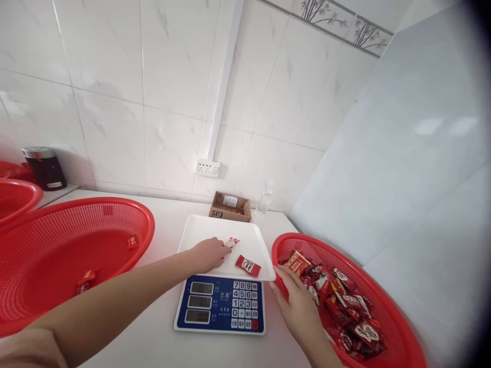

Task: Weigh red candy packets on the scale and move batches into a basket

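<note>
My left hand (210, 254) is over the white scale tray (192, 230), its fingers closed on a small pink-and-white wrapped snack packet (232, 242). Close by on the tray lies a red snack packet (248, 266) with white print. The blue scale panel (220, 306) has displays and a keypad; its digits are faint. At the tray's front right corner is my right hand (298, 301), thumb and fingers apart, against the rim of the right red basket (399, 312). Many red snack packets (345, 301) fill that basket. I see nothing held in the right hand.
A large red basket (148, 225) on the left contains a few packets. Behind the scale stand an open cardboard box (230, 212) and a clear plastic bottle (264, 198). A black canister (46, 171) and another red basket (23, 186) are far left. A tiled wall carries a socket (208, 167).
</note>
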`<state>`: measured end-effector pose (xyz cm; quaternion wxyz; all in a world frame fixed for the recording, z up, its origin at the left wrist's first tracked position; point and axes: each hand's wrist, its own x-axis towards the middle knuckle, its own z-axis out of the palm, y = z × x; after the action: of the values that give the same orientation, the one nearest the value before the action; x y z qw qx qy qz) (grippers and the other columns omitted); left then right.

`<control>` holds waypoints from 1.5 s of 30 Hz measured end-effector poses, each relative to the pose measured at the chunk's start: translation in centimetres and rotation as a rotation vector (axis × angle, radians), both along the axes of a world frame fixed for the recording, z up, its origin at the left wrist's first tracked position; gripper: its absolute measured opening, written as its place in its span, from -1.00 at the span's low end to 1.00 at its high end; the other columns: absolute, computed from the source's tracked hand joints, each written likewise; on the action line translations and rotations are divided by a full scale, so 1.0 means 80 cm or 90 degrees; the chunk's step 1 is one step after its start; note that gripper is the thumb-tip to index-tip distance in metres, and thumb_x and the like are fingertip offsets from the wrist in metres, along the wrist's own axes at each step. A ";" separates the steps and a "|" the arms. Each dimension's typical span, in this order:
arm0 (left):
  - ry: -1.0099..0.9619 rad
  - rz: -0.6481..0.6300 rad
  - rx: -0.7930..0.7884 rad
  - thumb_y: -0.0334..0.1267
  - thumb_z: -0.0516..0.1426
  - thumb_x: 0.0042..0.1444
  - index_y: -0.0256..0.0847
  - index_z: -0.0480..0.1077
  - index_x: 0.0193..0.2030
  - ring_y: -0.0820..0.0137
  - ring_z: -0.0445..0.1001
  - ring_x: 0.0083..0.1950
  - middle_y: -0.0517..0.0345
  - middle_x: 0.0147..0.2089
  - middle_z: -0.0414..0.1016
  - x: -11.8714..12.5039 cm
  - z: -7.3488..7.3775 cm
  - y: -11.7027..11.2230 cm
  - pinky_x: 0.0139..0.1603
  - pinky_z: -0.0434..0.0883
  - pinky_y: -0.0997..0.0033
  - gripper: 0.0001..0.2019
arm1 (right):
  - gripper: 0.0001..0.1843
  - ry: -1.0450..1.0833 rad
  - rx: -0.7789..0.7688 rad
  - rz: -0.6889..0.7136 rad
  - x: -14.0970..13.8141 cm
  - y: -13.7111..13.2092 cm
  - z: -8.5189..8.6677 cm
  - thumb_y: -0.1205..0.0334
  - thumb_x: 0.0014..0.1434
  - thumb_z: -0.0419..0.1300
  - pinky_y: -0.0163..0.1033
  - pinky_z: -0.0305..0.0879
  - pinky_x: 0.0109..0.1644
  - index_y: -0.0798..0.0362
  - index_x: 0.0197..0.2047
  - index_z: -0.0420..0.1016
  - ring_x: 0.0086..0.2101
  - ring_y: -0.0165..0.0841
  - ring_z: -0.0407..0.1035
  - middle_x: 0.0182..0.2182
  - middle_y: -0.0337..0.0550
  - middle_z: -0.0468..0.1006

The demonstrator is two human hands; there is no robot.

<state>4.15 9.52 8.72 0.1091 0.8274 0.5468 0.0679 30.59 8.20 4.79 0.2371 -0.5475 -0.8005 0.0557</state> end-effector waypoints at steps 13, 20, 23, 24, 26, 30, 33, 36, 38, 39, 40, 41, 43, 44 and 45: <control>-0.191 0.177 0.005 -0.14 0.08 0.21 -0.24 0.35 -0.02 0.34 0.46 -0.10 0.05 -0.05 0.44 -0.020 -0.009 0.005 -0.07 0.44 0.16 -0.72 | -0.62 -0.048 -0.068 0.096 -0.091 0.027 0.028 0.36 0.13 0.03 -0.14 0.27 0.06 0.06 0.01 0.45 -0.01 -0.20 0.37 -0.01 -0.06 0.51; -0.537 0.280 0.013 -0.22 -0.02 0.22 -0.22 0.37 -0.19 0.54 0.35 -0.55 0.21 -0.38 0.44 -0.022 -0.016 -0.002 -0.54 0.34 0.50 -0.81 | -0.68 0.261 -0.169 0.130 -0.108 0.039 0.028 0.16 0.18 0.00 -0.15 0.33 -0.16 0.07 -0.07 0.44 -0.24 -0.22 0.46 -0.25 -0.07 0.58; -0.693 0.289 0.030 -0.22 0.01 0.13 -0.17 0.37 -0.19 0.54 0.34 -0.55 0.22 -0.37 0.46 -0.006 -0.025 -0.006 -0.57 0.30 0.54 -0.82 | -0.60 0.541 -0.341 0.174 -0.125 0.029 0.033 0.04 0.12 0.09 -0.24 0.35 -0.26 0.06 -0.03 0.38 -0.28 -0.28 0.47 -0.28 -0.12 0.57; -0.745 0.289 0.029 -0.20 0.02 0.11 -0.16 0.36 -0.16 0.53 0.35 -0.54 0.21 -0.36 0.47 0.001 -0.028 -0.008 -0.56 0.30 0.54 -0.80 | -0.59 0.594 -0.371 0.174 -0.132 0.025 0.034 0.02 0.09 0.12 -0.26 0.35 -0.29 0.06 -0.04 0.38 -0.28 -0.29 0.47 -0.29 -0.13 0.57; -0.852 0.292 0.008 -0.14 0.05 0.08 -0.14 0.32 -0.09 0.51 0.38 -0.53 0.19 -0.34 0.48 0.015 -0.031 -0.013 -0.55 0.32 0.53 -0.73 | -0.59 0.642 -0.381 0.168 -0.145 0.020 0.033 0.03 0.04 0.17 -0.27 0.35 -0.32 0.08 -0.09 0.40 -0.31 -0.31 0.45 -0.29 -0.13 0.57; -1.041 0.322 -0.078 -0.02 0.04 0.09 -0.12 0.20 0.03 0.45 0.45 -0.49 0.14 -0.30 0.50 0.037 -0.029 -0.024 -0.48 0.41 0.45 -0.60 | -0.57 0.634 -0.329 0.136 -0.161 0.019 0.024 0.02 0.04 0.17 -0.20 0.37 -0.29 0.10 -0.09 0.41 -0.42 -0.33 0.41 -0.36 -0.15 0.56; -1.133 0.330 -0.147 0.11 -0.05 0.13 -0.12 0.19 0.03 0.37 0.52 -0.34 0.06 -0.22 0.50 0.042 -0.021 -0.032 -0.42 0.45 0.40 -0.56 | -0.56 0.601 -0.270 0.115 -0.163 0.020 0.021 0.00 0.01 0.19 -0.16 0.39 -0.26 0.10 -0.10 0.43 -0.39 -0.29 0.43 -0.27 -0.09 0.57; -1.167 0.284 -0.214 0.12 0.01 0.11 -0.11 0.22 0.02 0.30 0.54 -0.23 0.03 -0.14 0.49 0.042 -0.013 -0.042 -0.32 0.48 0.30 -0.56 | -0.56 0.581 -0.245 0.118 -0.163 0.017 0.021 -0.04 0.02 0.18 -0.16 0.40 -0.28 0.08 -0.11 0.43 -0.39 -0.29 0.43 -0.22 -0.07 0.56; -1.166 0.251 -0.235 0.01 0.14 0.05 -0.04 0.21 0.05 0.30 0.53 -0.17 0.07 -0.09 0.47 0.040 -0.010 -0.049 -0.25 0.49 0.25 -0.56 | -0.57 0.566 -0.236 0.114 -0.164 0.013 0.022 -0.06 0.04 0.16 -0.16 0.40 -0.30 0.08 -0.13 0.42 -0.41 -0.29 0.43 -0.26 -0.09 0.56; -1.163 0.239 -0.237 -0.04 0.18 0.03 -0.01 0.21 0.06 0.30 0.52 -0.14 0.09 -0.06 0.46 0.039 -0.009 -0.051 -0.22 0.49 0.24 -0.54 | -0.58 0.558 -0.233 0.113 -0.164 0.010 0.022 -0.07 0.06 0.16 -0.16 0.41 -0.30 0.07 -0.14 0.41 -0.41 -0.29 0.43 -0.28 -0.09 0.57; -1.158 0.230 -0.235 -0.07 0.20 0.02 0.00 0.21 0.06 0.30 0.52 -0.13 0.10 -0.05 0.45 0.037 -0.009 -0.054 -0.20 0.49 0.23 -0.54 | -0.60 0.549 -0.230 0.116 -0.164 0.008 0.022 -0.07 0.08 0.14 -0.15 0.41 -0.28 0.07 -0.14 0.41 -0.40 -0.28 0.44 -0.28 -0.09 0.57; -1.152 0.225 -0.230 -0.08 0.21 0.02 0.00 0.22 0.06 0.30 0.52 -0.13 0.11 -0.05 0.44 0.035 -0.010 -0.055 -0.19 0.49 0.23 -0.54 | -0.61 0.542 -0.227 0.127 -0.164 0.005 0.022 -0.05 0.10 0.13 -0.14 0.42 -0.24 0.06 -0.13 0.41 -0.36 -0.28 0.45 -0.25 -0.08 0.57; -1.137 0.228 -0.213 -0.05 0.20 0.03 -0.02 0.23 0.06 0.32 0.52 -0.18 0.11 -0.09 0.45 0.027 -0.011 -0.058 -0.20 0.50 0.23 -0.55 | -0.62 0.525 -0.223 0.178 -0.164 -0.002 0.022 -0.01 0.15 0.10 -0.12 0.40 -0.12 0.05 -0.06 0.40 -0.23 -0.26 0.46 -0.13 -0.06 0.55; -1.128 0.237 -0.199 -0.04 0.20 0.03 -0.03 0.24 0.06 0.33 0.52 -0.21 0.12 -0.12 0.45 0.022 -0.012 -0.059 -0.22 0.50 0.24 -0.55 | -0.61 0.512 -0.224 0.208 -0.164 -0.006 0.023 0.02 0.16 0.09 -0.11 0.39 -0.06 0.04 -0.01 0.38 -0.16 -0.25 0.45 -0.06 -0.04 0.52; -1.119 0.252 -0.180 -0.02 0.20 0.02 -0.04 0.25 0.05 0.35 0.51 -0.23 0.13 -0.16 0.45 0.015 -0.012 -0.061 -0.25 0.51 0.26 -0.54 | -0.58 0.500 -0.221 0.231 -0.164 -0.010 0.024 0.04 0.18 0.08 -0.11 0.38 -0.03 0.02 0.06 0.35 -0.12 -0.26 0.43 0.01 -0.03 0.47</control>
<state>5.38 4.67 7.77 0.5729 0.3476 0.4021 0.6239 17.48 7.44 6.73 0.4137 -0.3674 -0.7121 0.4323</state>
